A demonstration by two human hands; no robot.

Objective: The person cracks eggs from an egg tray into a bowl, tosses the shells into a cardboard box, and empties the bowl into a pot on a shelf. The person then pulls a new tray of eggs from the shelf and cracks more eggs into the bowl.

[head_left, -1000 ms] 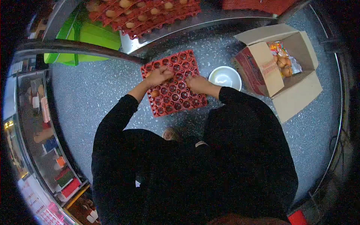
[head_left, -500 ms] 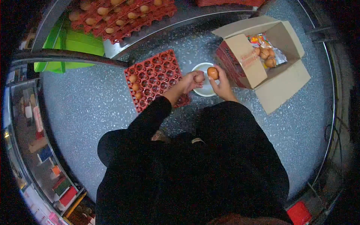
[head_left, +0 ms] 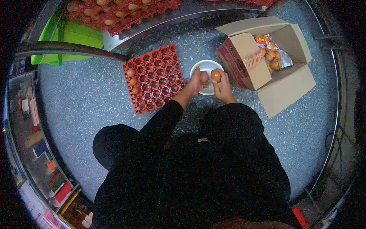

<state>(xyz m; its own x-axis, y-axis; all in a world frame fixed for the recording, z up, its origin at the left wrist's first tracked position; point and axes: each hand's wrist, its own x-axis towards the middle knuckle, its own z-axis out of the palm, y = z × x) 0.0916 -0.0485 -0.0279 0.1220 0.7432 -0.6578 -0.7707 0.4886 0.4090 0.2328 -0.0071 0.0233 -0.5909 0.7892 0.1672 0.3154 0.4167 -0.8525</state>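
Note:
Over a white bowl (head_left: 207, 63) on the speckled floor, my right hand (head_left: 225, 89) grips a shiny brown egg (head_left: 216, 75) between thumb and fingers. Just left of it, my left hand (head_left: 195, 83) is closed around a duller, pinkish-brown rounded thing (head_left: 204, 77) that looks like another egg. The two held things are close together, with a narrow gap between them. To the left lies a red egg tray (head_left: 155, 79), where several eggs (head_left: 133, 81) sit in a row along the left side; its other visible cups hold nothing.
On the right stands an open cardboard box (head_left: 263, 55) containing several eggs (head_left: 271, 56) and a colourful plastic packet (head_left: 264, 39). Stacked red trays of eggs (head_left: 122, 14) are at the top left, near a bright green container (head_left: 82, 44). A dark bar (head_left: 72, 49) crosses there.
The view has shifted slightly. My left hand has turned more upright around its rounded thing, over the bowl. My right hand still holds the egg, its fingers now more over the top.

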